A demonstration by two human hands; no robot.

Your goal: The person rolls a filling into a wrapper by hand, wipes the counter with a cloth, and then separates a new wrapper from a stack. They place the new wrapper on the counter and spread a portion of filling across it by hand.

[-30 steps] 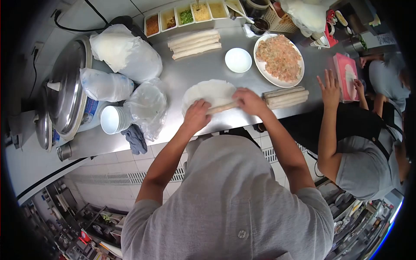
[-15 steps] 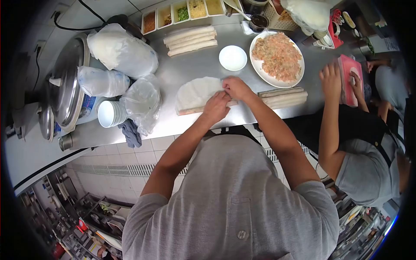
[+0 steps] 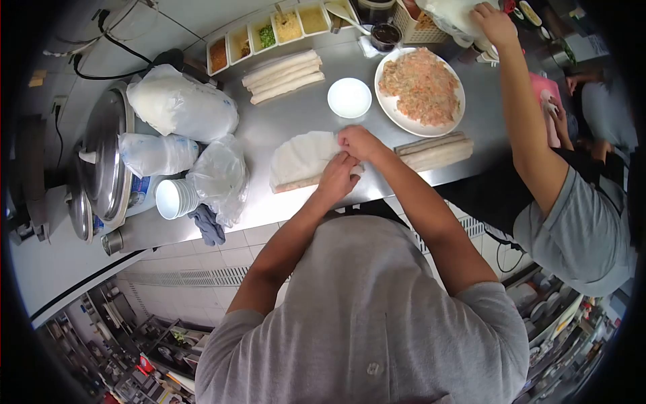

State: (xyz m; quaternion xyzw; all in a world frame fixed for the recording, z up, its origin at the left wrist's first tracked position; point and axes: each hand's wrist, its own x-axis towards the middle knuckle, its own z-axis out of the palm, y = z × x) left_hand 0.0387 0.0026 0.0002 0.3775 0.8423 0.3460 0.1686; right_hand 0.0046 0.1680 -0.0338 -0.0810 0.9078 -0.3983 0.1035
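A thin white wrapper [image 3: 303, 156] lies on the steel counter, its near edge folded over in a narrow strip. My right hand [image 3: 361, 143] is closed in a pinch on the wrapper's right edge. Just below it, my left hand [image 3: 339, 176] has its fingers bent together on the folded strip near the right end. My fingers hide that corner. To the right lie several finished long rolls [image 3: 436, 153], side by side. More pale rolls [image 3: 282, 77] sit farther back on the left. A white bowl [image 3: 349, 98] stands beyond my hands, beside a plate [image 3: 386, 113] of pinkish minced filling [image 3: 420, 86].
Condiment tubs [image 3: 266, 35] line the back wall, near a dark sauce cup [image 3: 386, 36]. Plastic-wrapped bundles [image 3: 180, 108], stacked white cups [image 3: 176, 198] and a large metal lid [image 3: 108, 151] crowd the left. At right, a co-worker's arm [image 3: 528, 114] reaches over a pink tray [image 3: 544, 94].
My hands stay at the wrapper's right end, with small finger shifts. The co-worker's nearer hand has moved from beside the pink tray to a plastic bag at the back. The view has tilted slightly.
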